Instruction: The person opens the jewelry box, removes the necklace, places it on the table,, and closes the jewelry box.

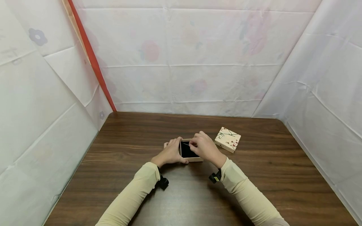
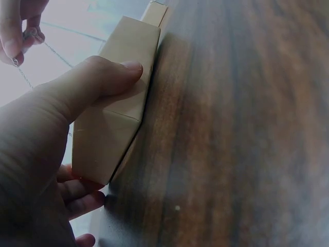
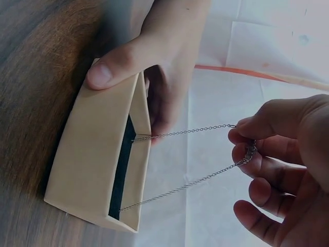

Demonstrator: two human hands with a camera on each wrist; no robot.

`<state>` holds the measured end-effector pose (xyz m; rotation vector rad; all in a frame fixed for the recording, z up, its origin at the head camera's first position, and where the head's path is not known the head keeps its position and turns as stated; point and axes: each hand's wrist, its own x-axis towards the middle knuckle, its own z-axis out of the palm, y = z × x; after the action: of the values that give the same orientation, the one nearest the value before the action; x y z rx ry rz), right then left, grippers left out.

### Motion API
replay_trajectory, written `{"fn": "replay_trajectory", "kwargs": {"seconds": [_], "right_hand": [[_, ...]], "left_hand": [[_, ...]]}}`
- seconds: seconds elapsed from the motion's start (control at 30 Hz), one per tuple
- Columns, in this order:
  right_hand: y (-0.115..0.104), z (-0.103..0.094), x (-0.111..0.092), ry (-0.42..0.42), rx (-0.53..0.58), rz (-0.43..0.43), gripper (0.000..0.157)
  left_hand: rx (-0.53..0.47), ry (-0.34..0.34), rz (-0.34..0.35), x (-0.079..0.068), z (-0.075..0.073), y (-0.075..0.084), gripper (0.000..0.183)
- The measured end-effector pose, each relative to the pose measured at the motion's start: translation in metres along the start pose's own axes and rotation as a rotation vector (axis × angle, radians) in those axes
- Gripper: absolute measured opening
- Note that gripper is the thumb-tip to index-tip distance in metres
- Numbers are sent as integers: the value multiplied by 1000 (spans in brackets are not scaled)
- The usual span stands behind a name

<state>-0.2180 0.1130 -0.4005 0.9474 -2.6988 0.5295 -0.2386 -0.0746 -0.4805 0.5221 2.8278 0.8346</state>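
Observation:
A cream gift box [image 1: 195, 159] with a black insert [image 3: 123, 162] stands uncovered on the table. My left hand [image 1: 172, 152] grips its left side, thumb on the near wall and fingers around the far corner. Above the box, my right hand [image 1: 205, 147] pinches a thin silver chain necklace [image 3: 190, 183] between thumb and fingertips. Two strands of the chain run taut from the insert up to those fingers; in the right wrist view a bunched bit of chain sits at the fingertips. What lies under the insert is hidden.
The box lid [image 1: 227, 139], cream with a branch and red flower print, lies on the dark wooden table [image 1: 135, 131] right of the box. White patterned sheets [image 1: 183, 56] hang at the back and sides, with a red strip [image 1: 93, 59] at the left corner.

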Motion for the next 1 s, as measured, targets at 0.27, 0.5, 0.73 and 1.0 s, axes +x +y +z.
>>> {"fn": "replay_trajectory", "kwargs": {"seconds": [0.27,0.5,0.73,1.0], "right_hand": [[-5,-6,-2,20,-10,-31,6],[-7,-10,-3,24,-29,-65,7],[-8,-12,-3,27,-42,-90,7],[-11,-15,-3,53,-26,-115,7]], "left_hand": [[-7,2,2,0,-1,-1,107],[5,4,-1,1,0,-1,109],[9,1,-4,0,0,-1,109],[7,0,0,1,0,-2,109]]}}
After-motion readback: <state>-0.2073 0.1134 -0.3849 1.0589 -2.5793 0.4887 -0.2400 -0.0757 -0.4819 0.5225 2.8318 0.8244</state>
